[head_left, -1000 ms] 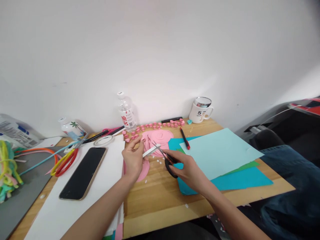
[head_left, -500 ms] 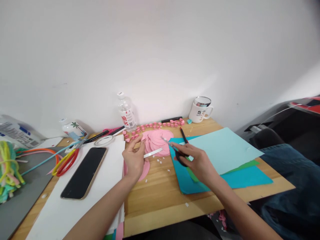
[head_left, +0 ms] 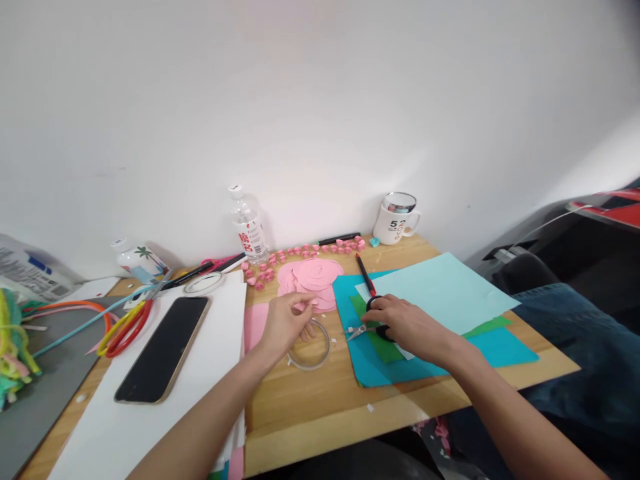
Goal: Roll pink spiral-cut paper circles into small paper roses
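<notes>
My left hand [head_left: 286, 321] hovers over the wooden desk [head_left: 320, 407], its fingers curled onto the far rim of a clear tape ring [head_left: 311, 357] that lies flat there. My right hand [head_left: 407, 325] rests on the teal paper [head_left: 450, 363], closed over the black handles of a pair of scissors [head_left: 361, 329]. The blades point left, just off the paper's edge. Pink paper discs [head_left: 313, 277] lie stacked beyond both hands. Small white scraps are scattered around the ring.
A black phone [head_left: 163, 347] lies on white sheets [head_left: 150, 427] at left, beside red-yellow scissors [head_left: 125, 323] and another tape ring [head_left: 203, 282]. Along the wall stand a water bottle [head_left: 247, 225], a white mug [head_left: 397, 220], small pink pieces [head_left: 300, 252] and a red pen [head_left: 366, 275]. Light blue paper [head_left: 445, 290] is at right.
My right hand lowered the scissors from the pink discs onto the teal paper. My left hand dropped toward the desk; the white strip it held is gone and the tape ring now shows.
</notes>
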`<state>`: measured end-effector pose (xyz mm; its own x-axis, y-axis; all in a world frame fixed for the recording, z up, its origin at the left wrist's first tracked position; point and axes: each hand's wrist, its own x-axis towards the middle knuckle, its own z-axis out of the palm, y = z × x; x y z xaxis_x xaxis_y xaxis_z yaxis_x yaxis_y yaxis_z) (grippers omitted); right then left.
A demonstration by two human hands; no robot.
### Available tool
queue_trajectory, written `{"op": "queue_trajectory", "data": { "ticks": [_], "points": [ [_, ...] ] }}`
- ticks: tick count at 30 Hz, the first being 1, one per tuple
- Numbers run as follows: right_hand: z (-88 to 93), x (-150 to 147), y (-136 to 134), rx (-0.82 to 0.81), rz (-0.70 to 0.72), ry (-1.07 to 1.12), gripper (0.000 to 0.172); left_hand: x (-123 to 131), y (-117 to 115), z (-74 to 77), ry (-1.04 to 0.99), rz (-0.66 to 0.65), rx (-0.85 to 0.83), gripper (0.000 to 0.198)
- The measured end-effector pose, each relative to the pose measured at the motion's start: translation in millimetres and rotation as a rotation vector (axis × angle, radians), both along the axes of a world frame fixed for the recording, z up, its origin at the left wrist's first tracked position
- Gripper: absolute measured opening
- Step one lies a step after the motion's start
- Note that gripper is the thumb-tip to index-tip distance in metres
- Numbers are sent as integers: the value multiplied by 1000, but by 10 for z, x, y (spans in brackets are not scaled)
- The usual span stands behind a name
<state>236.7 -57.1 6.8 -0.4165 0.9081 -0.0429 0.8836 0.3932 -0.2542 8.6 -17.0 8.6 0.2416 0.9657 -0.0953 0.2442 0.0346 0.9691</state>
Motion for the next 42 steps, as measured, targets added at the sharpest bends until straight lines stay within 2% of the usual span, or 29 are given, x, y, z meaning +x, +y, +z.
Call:
{"op": "queue_trajectory", "data": {
  "ticks": [3, 5, 10, 17, 25, 29, 35, 39, 42],
  "points": [
    [33, -83, 30, 18, -58, -81, 29, 17, -4, 10, -24, -20, -41, 23],
    [39, -146, 59, 29, -94, -49, 20, 23, 0, 25, -58, -15, -57, 22],
    [-59, -259, 129, -92, -14, 138, 12, 7, 27, 15, -129, -25, -39, 22],
    [-141, -272, 162, -162, 8, 122, 10, 14, 22, 8, -118, -35, -64, 24],
    [-198, -279, 123, -82, 50, 61, 16, -13, 68, -62, -199, 3, -84, 26],
    [-215, -313, 41, -35, 14, 45, 18, -38, 92, -97, -251, 22, -86, 25],
    [-207, -322, -36, -90, -16, 377, 17, -40, 99, -98, -204, 26, 6, 23],
    [-50, -385, 62, -87, -50, 636, 17, -4, 70, -52, -75, 42, 93, 21],
    [92, -496, 201, -84, -33, 805, 21, 22, 42, -28, -63, 35, 115, 18]
  ]
}}
